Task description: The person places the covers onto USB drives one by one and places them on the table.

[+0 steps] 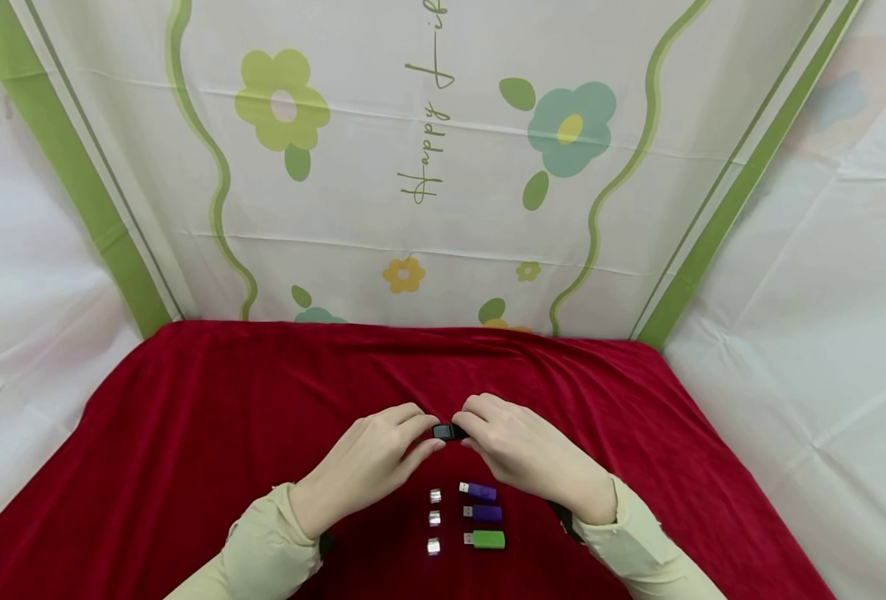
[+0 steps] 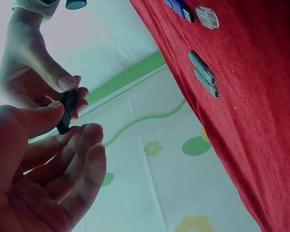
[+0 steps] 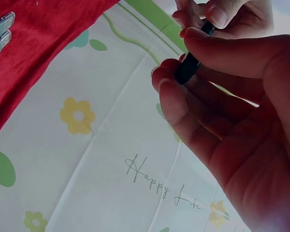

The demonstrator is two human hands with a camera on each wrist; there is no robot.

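Observation:
Above the red cloth, both hands meet at a small black USB stick (image 1: pixel 448 432). The left hand (image 1: pixel 373 454) pinches its left end between thumb and fingers. On the other end, the right hand (image 1: pixel 523 446) has a thumb-and-finger grip. The left wrist view shows the black stick (image 2: pixel 66 110) held between the two thumbs and fingers; the right wrist view shows its dark end (image 3: pixel 187 70). Fingers cover part of it, and whether a cap sits on it I cannot tell.
Nearer the body lie two purple USB sticks (image 1: pixel 483 512), a green one (image 1: pixel 488 540) and three clear caps (image 1: pixel 434 518) in a column to their left. Two grey-green sticks with clear ends (image 2: pixel 203 72) rest on the red cloth (image 1: pixel 262 383). Printed curtains surround the table.

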